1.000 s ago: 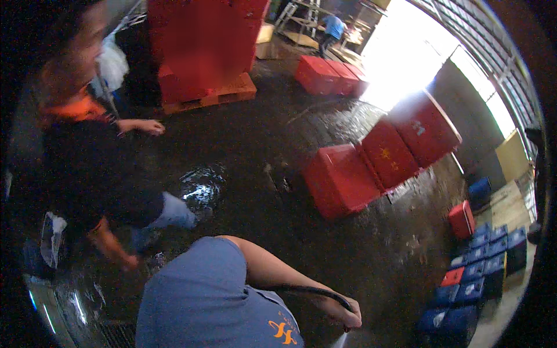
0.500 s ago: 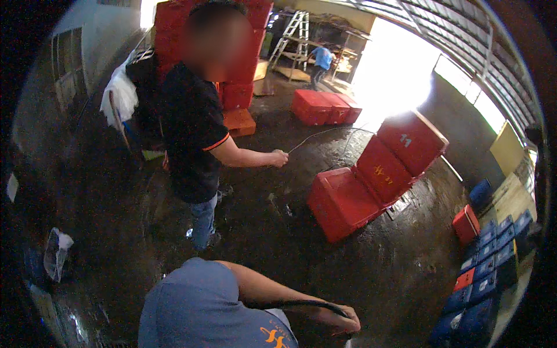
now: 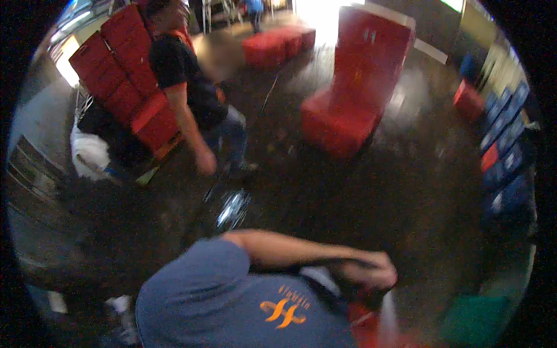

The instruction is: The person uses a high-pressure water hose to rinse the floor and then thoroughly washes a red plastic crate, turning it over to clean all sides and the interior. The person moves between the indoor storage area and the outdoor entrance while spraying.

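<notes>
My left arm reaches across my grey-blue shirt from the left. At the lower centre-right my left hand (image 3: 377, 271) is closed around a dark hose (image 3: 331, 262), blurred by motion, which runs back along the forearm. Below the hand a pale streak (image 3: 389, 319), perhaps water, drops beside a red box (image 3: 362, 327) that is partly cut off by the lower edge. My right hand does not show. In front and to the left a person in a black shirt (image 3: 180, 64) leans, one arm hanging down over the wet floor.
Stacked red boxes (image 3: 362, 75) stand ahead, and more red boxes (image 3: 125, 55) are piled at the left. A row of red boxes (image 3: 278, 43) lies farther back. Blue boxes (image 3: 505, 145) line the right side. A green box (image 3: 476, 319) is at the lower right.
My view has turned down and shifted. My left hand has come up and right, still on the hose. The other person has lowered the outstretched arm and leans over.
</notes>
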`<state>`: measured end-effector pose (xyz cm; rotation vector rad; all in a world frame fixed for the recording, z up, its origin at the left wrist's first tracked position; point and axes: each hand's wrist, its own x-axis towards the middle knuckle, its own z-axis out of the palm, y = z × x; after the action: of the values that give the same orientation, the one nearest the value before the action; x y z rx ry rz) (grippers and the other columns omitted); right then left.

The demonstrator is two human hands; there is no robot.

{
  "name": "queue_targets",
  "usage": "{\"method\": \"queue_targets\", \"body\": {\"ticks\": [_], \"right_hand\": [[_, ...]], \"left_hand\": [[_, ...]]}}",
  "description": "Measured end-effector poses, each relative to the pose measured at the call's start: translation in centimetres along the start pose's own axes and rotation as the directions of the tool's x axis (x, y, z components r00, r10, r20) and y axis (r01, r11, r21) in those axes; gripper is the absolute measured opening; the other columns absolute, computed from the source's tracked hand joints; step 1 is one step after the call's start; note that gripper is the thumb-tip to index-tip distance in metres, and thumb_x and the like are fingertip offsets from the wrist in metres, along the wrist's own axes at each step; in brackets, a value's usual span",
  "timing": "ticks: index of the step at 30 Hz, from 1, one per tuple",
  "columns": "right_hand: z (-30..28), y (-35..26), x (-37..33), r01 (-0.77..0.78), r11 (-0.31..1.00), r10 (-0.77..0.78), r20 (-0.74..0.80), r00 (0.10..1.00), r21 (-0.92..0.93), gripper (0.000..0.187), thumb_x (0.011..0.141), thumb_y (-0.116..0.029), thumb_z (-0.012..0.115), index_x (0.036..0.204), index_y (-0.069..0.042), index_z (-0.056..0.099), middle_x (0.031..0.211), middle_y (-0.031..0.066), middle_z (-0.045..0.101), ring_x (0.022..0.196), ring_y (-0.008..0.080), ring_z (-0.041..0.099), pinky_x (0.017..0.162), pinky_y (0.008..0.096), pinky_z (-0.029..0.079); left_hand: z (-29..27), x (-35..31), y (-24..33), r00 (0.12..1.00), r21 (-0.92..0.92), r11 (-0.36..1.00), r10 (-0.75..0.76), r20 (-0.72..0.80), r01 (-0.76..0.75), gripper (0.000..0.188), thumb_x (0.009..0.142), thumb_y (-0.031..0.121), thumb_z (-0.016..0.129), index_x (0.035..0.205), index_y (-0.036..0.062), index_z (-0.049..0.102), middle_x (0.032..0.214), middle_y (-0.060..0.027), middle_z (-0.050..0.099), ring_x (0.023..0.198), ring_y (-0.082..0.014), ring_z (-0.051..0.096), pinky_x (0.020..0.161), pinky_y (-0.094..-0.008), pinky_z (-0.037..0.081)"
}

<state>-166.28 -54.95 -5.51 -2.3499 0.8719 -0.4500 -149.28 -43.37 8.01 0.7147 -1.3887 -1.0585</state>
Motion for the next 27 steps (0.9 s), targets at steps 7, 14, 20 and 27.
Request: {"method": "queue_targets", "body": {"ticks": [7,14,20,27], "right_hand": [[-2.3,-2.1,1.3,-0.148,0.988,0.140,-0.140,0.980,-0.049,0.038,0.093,-0.027,0.063,0.119,0.001,0.063,0.117,0.0134,0.063,0.102,0.0234,0.060,0.088,0.0376,0.050],[-10.4,4.4,-1.0,-0.337,0.837,0.473,-0.259,0.842,0.431,0.039,0.093,-0.026,0.063,0.120,0.001,0.063,0.116,0.0116,0.064,0.101,0.0212,0.061,0.087,0.0358,0.051],[-17.1,14.3,-6.1,-0.264,0.517,0.777,-0.316,0.544,0.815,0.039,0.093,-0.026,0.063,0.121,0.002,0.063,0.115,0.0101,0.065,0.099,0.0193,0.061,0.087,0.0343,0.051],[-20.2,14.7,-16.4,-0.603,0.663,0.246,-0.631,0.736,-0.444,0.049,0.095,-0.030,0.056,0.132,0.001,0.054,0.139,0.0182,0.051,0.126,0.0330,0.050,0.103,0.0445,0.042]], "left_hand": [[-2.3,-4.4,5.2,0.990,-0.271,0.954,-0.139,-0.011,0.131,0.046,0.102,0.043,0.045,0.067,0.0125,0.043,0.061,0.0050,0.041,0.057,-0.0071,0.044,0.052,-0.0256,0.037],[-7.2,-6.7,6.1,0.960,-0.187,0.943,-0.280,0.006,0.276,0.043,0.100,0.041,0.048,0.070,0.0113,0.047,0.066,0.0049,0.045,0.065,-0.0087,0.045,0.058,-0.0281,0.039],[-11.7,-3.3,9.1,0.803,0.753,0.317,-0.386,-0.454,0.577,0.024,0.085,0.024,0.067,0.102,0.0071,0.067,0.107,-0.0105,0.067,0.084,-0.0274,0.067,0.073,-0.0376,0.052],[-7.4,-7.3,4.9,0.898,-0.290,0.945,-0.254,-0.360,0.151,0.043,0.098,0.037,0.054,0.073,0.0015,0.051,0.112,-0.0255,0.061,0.071,-0.0295,0.061,0.064,-0.0437,0.052]]}}
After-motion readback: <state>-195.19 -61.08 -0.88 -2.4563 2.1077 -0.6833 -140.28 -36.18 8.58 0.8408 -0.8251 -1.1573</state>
